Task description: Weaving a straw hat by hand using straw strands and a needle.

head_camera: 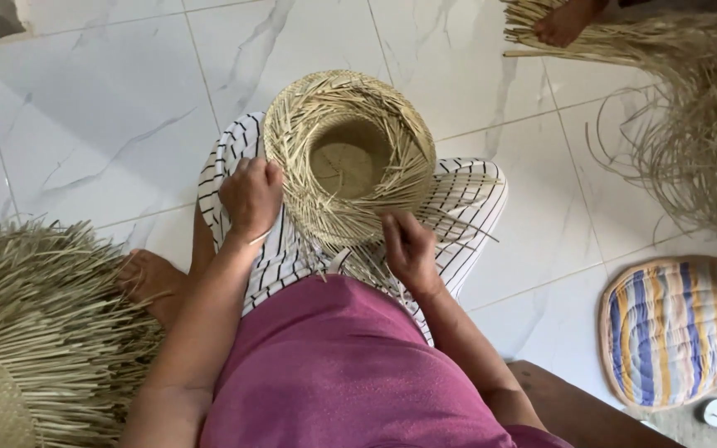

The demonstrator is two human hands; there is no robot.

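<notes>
At the far left, a heap of loose straw strips [43, 315] lies on the white marbled tile floor [101, 116], with a bare foot [147, 278] just beside it. The left hand [251, 197] rests against the left side of the half-woven straw hat [346, 158], fingers curled together and pressed on its wall. The hat sits on the person's lap over striped cloth [466, 195], opening upward, loose ends sticking inward. The right hand [408, 247] is at the hat's lower right edge, fingers bent and pinching thin strands there. Further right lie a tangle of straw [690, 141] and a striped cushion [678, 332]
</notes>
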